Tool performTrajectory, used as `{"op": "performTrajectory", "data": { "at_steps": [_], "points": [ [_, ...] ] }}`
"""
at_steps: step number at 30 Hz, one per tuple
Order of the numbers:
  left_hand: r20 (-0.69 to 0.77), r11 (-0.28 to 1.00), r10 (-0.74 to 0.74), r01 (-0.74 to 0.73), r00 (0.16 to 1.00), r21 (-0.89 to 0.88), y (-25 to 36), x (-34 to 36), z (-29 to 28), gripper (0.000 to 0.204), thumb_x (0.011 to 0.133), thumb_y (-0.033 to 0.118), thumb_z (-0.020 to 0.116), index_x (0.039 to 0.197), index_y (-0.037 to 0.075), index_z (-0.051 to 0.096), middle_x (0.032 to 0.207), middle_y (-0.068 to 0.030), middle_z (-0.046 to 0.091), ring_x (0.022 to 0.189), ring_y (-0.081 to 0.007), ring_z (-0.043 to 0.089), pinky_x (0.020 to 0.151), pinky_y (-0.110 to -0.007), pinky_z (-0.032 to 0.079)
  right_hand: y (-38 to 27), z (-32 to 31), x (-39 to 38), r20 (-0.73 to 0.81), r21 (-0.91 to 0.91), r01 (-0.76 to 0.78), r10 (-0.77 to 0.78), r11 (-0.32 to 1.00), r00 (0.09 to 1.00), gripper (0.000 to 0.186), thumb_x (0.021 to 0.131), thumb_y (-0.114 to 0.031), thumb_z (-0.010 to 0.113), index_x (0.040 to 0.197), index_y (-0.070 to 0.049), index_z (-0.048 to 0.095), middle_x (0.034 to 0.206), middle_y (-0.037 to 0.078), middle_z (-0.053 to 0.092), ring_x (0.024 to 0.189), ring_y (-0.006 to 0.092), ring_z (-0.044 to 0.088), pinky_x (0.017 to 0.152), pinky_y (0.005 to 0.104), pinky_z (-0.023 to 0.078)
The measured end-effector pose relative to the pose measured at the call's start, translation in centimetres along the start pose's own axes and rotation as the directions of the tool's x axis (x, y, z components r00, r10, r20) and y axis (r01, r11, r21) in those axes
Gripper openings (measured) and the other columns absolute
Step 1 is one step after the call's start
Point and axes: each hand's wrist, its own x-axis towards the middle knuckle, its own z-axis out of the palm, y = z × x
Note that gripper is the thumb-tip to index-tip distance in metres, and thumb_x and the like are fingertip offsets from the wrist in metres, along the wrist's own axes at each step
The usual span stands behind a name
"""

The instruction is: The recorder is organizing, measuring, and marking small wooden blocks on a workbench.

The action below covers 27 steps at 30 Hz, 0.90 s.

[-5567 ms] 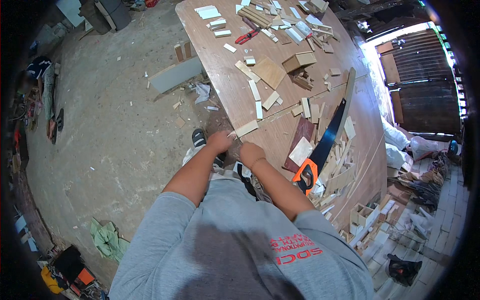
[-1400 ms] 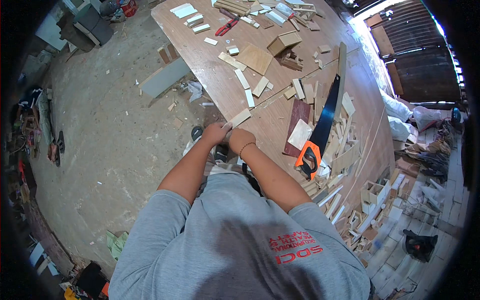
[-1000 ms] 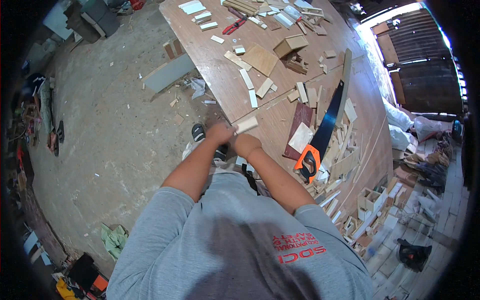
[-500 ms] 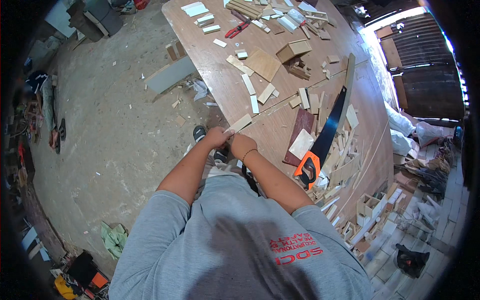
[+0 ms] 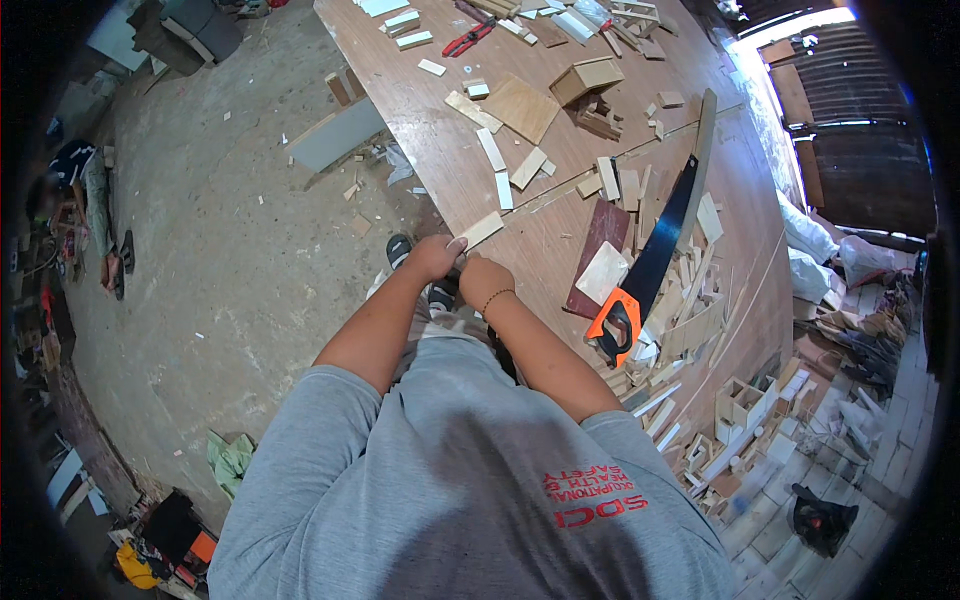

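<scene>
- The pale wood strip (image 5: 483,231) is at the near corner of the table (image 5: 545,245), its near end in the person's grasp; whether its far end rests on the top or is held just above it, I cannot tell.
- Working it well likely calls for a firm left grip, the strip kept from twisting, and short, even right-hand motions with fingertips clear of any edge.
- The strip looks straight, flat and narrow, light tan on its upper face, with no marking I can make out.
- The left hand (image 5: 435,257) pinches the near end, thumb on top.
- The right hand (image 5: 486,282) is curled just beside it, knuckles up; its fingertips are hidden, so I cannot tell what, if anything, they hold.
- Beyond the strip lie 2 white-faced pieces (image 5: 491,150), end to end, and a square plywood panel (image 5: 525,108).
- To the right, 1 handsaw (image 5: 650,270) with an orange-and-black handle lies near a dark-red board (image 5: 603,235).
</scene>
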Motion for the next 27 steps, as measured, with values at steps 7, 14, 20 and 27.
{"op": "performTrajectory", "data": {
  "at_steps": [7,14,20,27],
  "points": [
    [-0.041,0.999,-0.033,0.034,0.999,0.008,-0.1,-0.6,0.2,0.053,0.090,0.047,0.041,0.096,-0.001,0.065,0.100,-0.0255,0.062,0.097,-0.0410,0.057,0.087,-0.046,0.042,2.2,-0.7,-7.7,0.028,-0.028,-0.034,0.034,0.999,0.999,0.025,0.089,-0.019,0.044,0.096,0.000,0.058,0.086,0.023,0.065,0.080,0.0353,0.065,0.070,0.0450,0.051],
    [-0.043,0.999,-0.028,0.029,0.999,0.024,-0.3,-0.4,0.9,0.052,0.090,0.046,0.043,0.100,0.000,0.064,0.097,-0.0251,0.063,0.094,-0.0386,0.060,0.083,-0.043,0.045,1.4,-1.0,-4.7,0.037,-0.102,0.039,-0.036,0.994,0.999,0.024,0.087,-0.018,0.047,0.093,0.001,0.061,0.090,0.022,0.066,0.082,0.0341,0.066,0.072,0.0438,0.052],
    [-0.050,0.999,-0.036,0.038,0.998,0.025,0.1,-0.4,0.7,0.053,0.089,0.048,0.041,0.095,0.001,0.066,0.095,-0.0259,0.063,0.094,-0.0406,0.059,0.083,-0.045,0.044,0.5,-1.9,-3.2,0.105,-0.067,-0.006,0.014,0.998,0.994,0.024,0.083,-0.015,0.047,0.092,-0.001,0.064,0.093,0.020,0.066,0.087,0.0331,0.065,0.076,0.0420,0.051],
    [-0.097,0.999,-0.031,0.030,0.995,-0.012,0.0,-0.8,0.8,0.054,0.088,0.049,0.044,0.097,0.001,0.066,0.095,-0.0248,0.064,0.092,-0.0395,0.060,0.083,-0.044,0.045,3.7,-0.5,-10.2,-0.037,-0.018,0.021,-0.021,1.000,0.999,0.025,0.089,-0.022,0.045,0.093,-0.001,0.058,0.082,0.021,0.066,0.079,0.0351,0.065,0.068,0.0462,0.050]
  ]
}}
